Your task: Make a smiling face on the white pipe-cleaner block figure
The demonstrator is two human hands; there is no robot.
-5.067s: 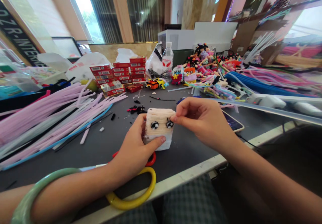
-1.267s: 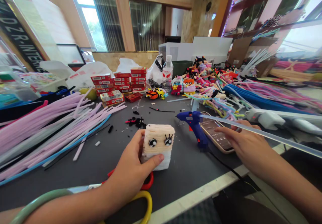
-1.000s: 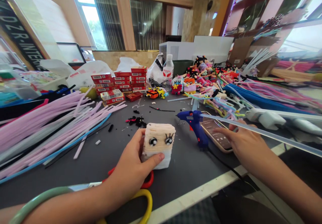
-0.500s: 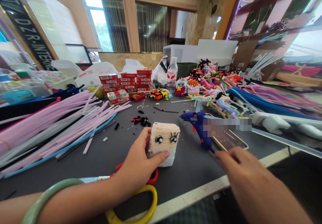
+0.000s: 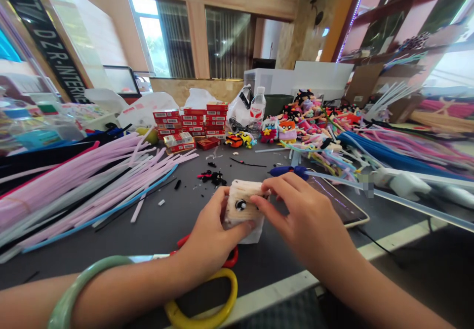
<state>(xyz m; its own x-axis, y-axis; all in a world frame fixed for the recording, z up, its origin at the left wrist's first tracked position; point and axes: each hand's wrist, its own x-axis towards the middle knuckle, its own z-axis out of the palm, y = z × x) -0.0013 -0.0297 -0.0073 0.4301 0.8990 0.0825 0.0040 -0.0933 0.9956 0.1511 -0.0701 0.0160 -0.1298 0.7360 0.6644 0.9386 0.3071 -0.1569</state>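
As forearms (image 5: pixel 133 289) (image 5: pixel 370 284) converge, hands (image 5: pixel 215 230) (image 5: pixel 305 213) (curled) flank block (image 5: pixel 240 214).

White capitals on the slanting black sign (image 5: pixel 48 40) read "RNET/ DZR·INTERNE", cut off at the picture's top edge. The bottle (image 5: pixel 258 108) wears a label with red lettering too small to make out. Barcodes stand on the red boxes (image 5: pixel 192 121), their digits unreadable. Red print on the white bag (image 5: pixel 148 106) is likewise illegible, as is the phone (image 5: pixel 338 201) screen.

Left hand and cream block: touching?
Touching: the head view shows the left hand gripping the cream block, thumb laid across its front.
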